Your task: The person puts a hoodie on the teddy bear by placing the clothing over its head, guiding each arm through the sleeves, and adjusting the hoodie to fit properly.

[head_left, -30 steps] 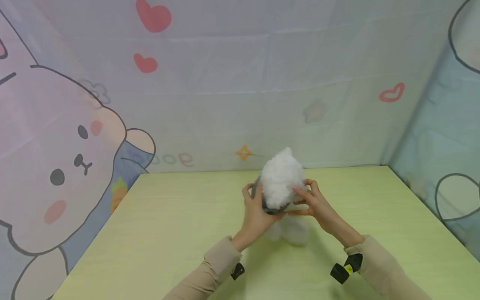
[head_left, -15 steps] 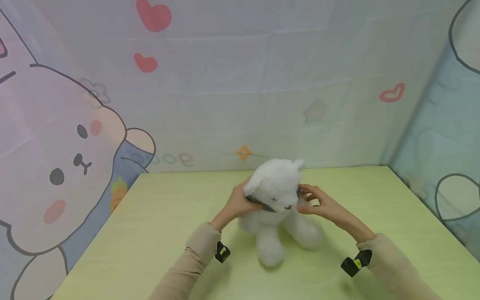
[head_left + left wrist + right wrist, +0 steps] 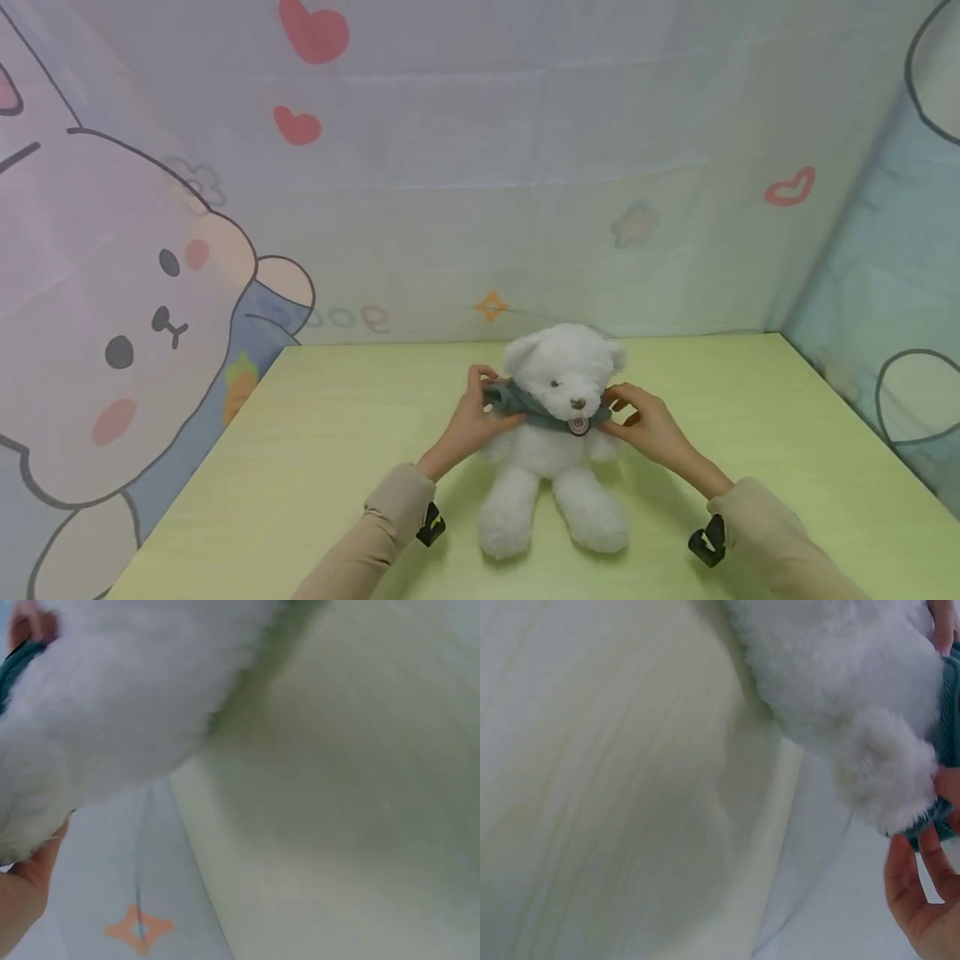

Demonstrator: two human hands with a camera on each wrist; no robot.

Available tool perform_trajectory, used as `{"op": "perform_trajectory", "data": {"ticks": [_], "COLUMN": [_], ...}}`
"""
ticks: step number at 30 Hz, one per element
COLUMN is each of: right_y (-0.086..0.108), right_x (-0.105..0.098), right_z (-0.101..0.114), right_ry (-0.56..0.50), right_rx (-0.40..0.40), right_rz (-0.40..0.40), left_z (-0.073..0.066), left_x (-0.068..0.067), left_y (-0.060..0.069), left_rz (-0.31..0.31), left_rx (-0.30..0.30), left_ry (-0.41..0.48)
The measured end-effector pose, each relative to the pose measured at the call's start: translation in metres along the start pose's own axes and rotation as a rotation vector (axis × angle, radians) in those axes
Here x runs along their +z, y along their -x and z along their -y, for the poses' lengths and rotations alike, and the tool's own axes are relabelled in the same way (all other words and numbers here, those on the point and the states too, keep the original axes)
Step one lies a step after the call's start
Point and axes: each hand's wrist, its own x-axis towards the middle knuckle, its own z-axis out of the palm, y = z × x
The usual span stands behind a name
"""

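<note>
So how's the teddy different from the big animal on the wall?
The teddy is a fluffy toy; the wall animal is a flat picture. The teddy's cheeks are white; the wall animal's are pink. The wall animal looks bigger in the head view than the teddy. Both have dark noses.

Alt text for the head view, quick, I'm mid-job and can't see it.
A white teddy bear sits on a light green table, a teal garment around its neck, pinched at either side by the left hand and right hand. A cartoon-printed backdrop hangs behind.
</note>
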Motion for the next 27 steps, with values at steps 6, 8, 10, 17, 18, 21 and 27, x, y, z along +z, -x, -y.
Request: {"op": "perform_trajectory", "data": {"ticks": [6,8,10,17,18,21,27], "right_y": [0.001,0.0,-0.002,-0.01,-0.01,-0.01,-0.015], "right_x": [0.004,0.004,0.005,0.007,0.008,0.012,0.024], "right_z": [0.004,0.005,0.006,0.008,0.009,0.012,0.025], "right_ry": [-0.126,-0.205,-0.243,0.005,0.05,0.168,0.467], "right_rx": [0.025,0.04,0.021,-0.225,-0.263,-0.352,-0.482], "right_rz": [-0.077,-0.095,-0.113,-0.171,-0.175,-0.148,-0.121], "left_z": [0.0,-0.003,-0.005,-0.011,-0.011,-0.011,-0.006], "left_x": [0.004,0.005,0.007,0.012,0.012,0.011,0.012], "left_y": [0.013,0.014,0.012,0.012,0.013,0.013,0.009], "left_rz": [-0.148,-0.167,-0.185,-0.286,-0.303,-0.351,-0.412], "left_rx": [0.187,0.298,0.405,0.605,0.621,0.659,0.822], "left_ry": [-0.352,-0.558,-0.74,-1.141,-1.192,-1.289,-1.299]}}
